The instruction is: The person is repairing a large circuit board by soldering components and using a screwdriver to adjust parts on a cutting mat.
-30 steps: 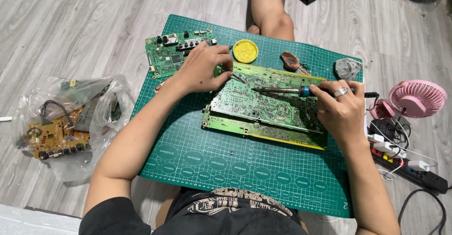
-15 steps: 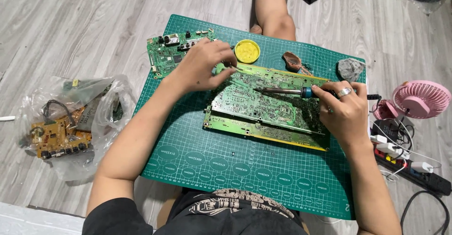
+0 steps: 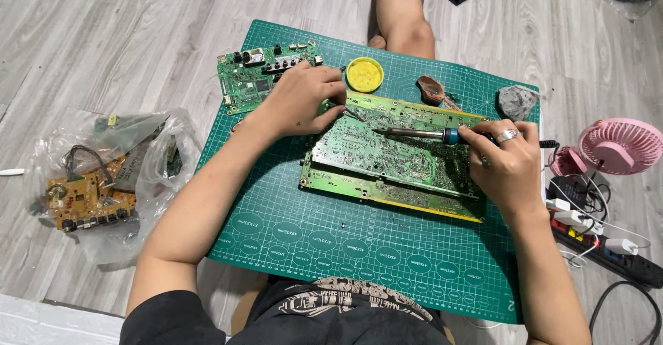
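Circuit board (image 3: 394, 157): upper right part of green mat (image 3: 359, 248); long axis along mat's far edge, slightly tilted.
Handling, judged: light, stiff, fragile; hold by edges.
Soldering iron (image 3: 414, 134): tip points left, over board.
Right hand (image 3: 501, 162): closed on soldering iron's handle.
Left hand (image 3: 300, 100): pinching thin solder wire (image 3: 352, 113) at board's far-left corner.

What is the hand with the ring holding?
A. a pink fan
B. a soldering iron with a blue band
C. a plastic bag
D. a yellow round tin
B: the right hand grips the soldering iron, its tip over the big green circuit board; the yellow tin and pink fan lie apart, untouched.
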